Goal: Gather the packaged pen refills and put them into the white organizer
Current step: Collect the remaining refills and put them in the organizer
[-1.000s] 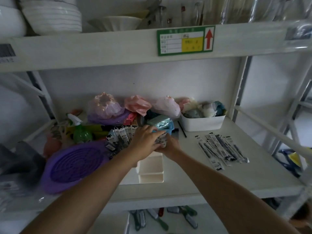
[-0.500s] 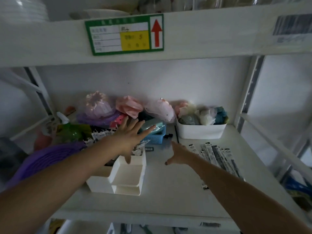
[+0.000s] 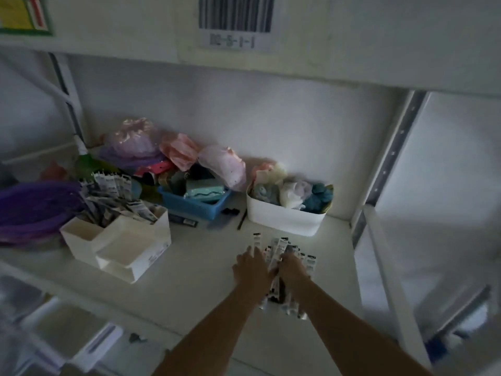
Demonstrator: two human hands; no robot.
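Observation:
A pile of packaged pen refills [image 3: 280, 246] lies on the white shelf at centre right. My left hand [image 3: 250, 268] and my right hand [image 3: 291, 270] rest on the pile, one at each side, with fingers bent around the packs. The packs lie on the shelf between the hands. The white organizer [image 3: 130, 240] stands at the left, and several refill packs [image 3: 113, 196] stick up from its back compartments. Its low front trays are bare.
A white bin of cloth items [image 3: 284, 218] stands behind the pile, a blue basket [image 3: 189, 204] to its left. Purple plastic ware [image 3: 29, 210] and bagged items [image 3: 176, 153] crowd the left back. A shelf post [image 3: 385, 169] bounds the right side.
Both hands left the organizer and moved right to the loose pile of refills. The view swung right and down.

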